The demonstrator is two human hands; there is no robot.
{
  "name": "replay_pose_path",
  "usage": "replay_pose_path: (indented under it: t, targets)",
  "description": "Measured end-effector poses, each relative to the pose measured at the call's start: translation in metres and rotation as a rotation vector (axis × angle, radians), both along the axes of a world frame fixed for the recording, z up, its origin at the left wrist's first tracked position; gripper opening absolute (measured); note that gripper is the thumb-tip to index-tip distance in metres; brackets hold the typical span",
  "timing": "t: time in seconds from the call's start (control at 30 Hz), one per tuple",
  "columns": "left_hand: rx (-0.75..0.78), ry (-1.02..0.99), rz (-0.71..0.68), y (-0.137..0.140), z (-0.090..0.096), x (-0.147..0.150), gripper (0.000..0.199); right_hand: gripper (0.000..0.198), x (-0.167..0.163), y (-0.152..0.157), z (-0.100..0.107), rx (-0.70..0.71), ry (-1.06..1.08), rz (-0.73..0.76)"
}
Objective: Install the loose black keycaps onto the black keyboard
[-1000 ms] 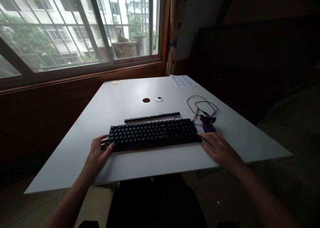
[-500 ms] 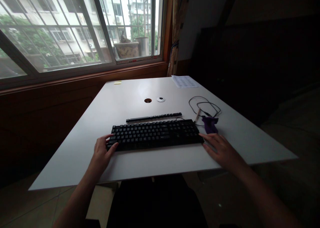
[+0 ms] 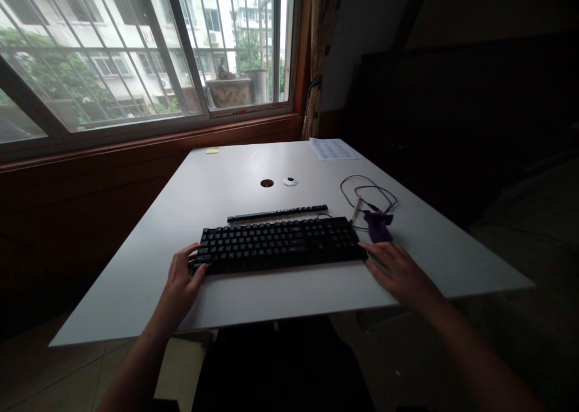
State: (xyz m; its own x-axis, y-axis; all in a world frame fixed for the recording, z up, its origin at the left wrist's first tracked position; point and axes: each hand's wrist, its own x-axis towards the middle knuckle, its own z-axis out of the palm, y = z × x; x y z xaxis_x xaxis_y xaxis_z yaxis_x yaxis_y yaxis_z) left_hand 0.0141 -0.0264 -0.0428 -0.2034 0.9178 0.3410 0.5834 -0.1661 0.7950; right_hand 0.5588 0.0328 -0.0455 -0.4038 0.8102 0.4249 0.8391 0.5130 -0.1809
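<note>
Head view: black keyboard (image 3: 280, 245) lies flat near the front edge of the white tabletop (image 3: 235, 171). Left hand (image 3: 181, 279) touches its left end, thumb on the corner keys, grip loose. Right hand (image 3: 398, 271) lies flat and released at its right end. Purple cloth (image 3: 377, 225) and coiled cable (image 3: 368, 195) sit just behind the right hand; a black key strip (image 3: 277, 213) lies behind the keyboard.

matt black plastic keyboard (image 3: 279, 244), smooth glossy table (image 3: 226, 183)

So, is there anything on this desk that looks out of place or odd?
Yes: a long black strip of keys lies loose on the table just behind the keyboard, apart from it. The grommet cap sits beside its open hole.
</note>
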Motion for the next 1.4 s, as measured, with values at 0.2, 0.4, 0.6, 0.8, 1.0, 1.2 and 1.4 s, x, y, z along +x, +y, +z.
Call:
replay_pose_path:
  t: [0.2, 0.4, 0.6, 0.8, 1.0, 1.2, 1.4]
  targets:
    - [-0.039, -0.083, 0.003, -0.0028, 0.0038, 0.0016, 0.047, 0.046, 0.0014, 0.0004, -0.0013, 0.001, 0.003, -0.001]
    - [-0.042, -0.079, 0.068, -0.002, 0.0074, 0.001, 0.041, 0.046, 0.0011, 0.0006, -0.0017, 0.002, 0.003, -0.003]
    - [-0.055, -0.098, 0.119, -0.0032, 0.0087, 0.0003, 0.041, 0.046, 0.0003, 0.0003, 0.0, 0.0, 0.013, 0.005]
    - [-0.019, -0.05, 0.121, -0.0028, 0.0068, -0.0005, 0.039, 0.045, 0.0009, 0.0007, -0.0013, 0.007, 0.007, 0.0]
    - [-0.01, -0.043, 0.1, -0.0033, 0.005, -0.0002, 0.047, 0.046, 0.001, 0.0002, -0.0013, -0.008, -0.006, -0.009]
    - [0.051, -0.003, 0.042, -0.0021, 0.0001, -0.0004, 0.044, 0.046, 0.0014, -0.0002, -0.002, -0.002, -0.004, -0.011]
    - [0.096, 0.079, 0.013, -0.0025, 0.005, 0.0043, 0.051, 0.046, 0.0008, 0.0001, -0.0007, -0.008, -0.003, -0.007]
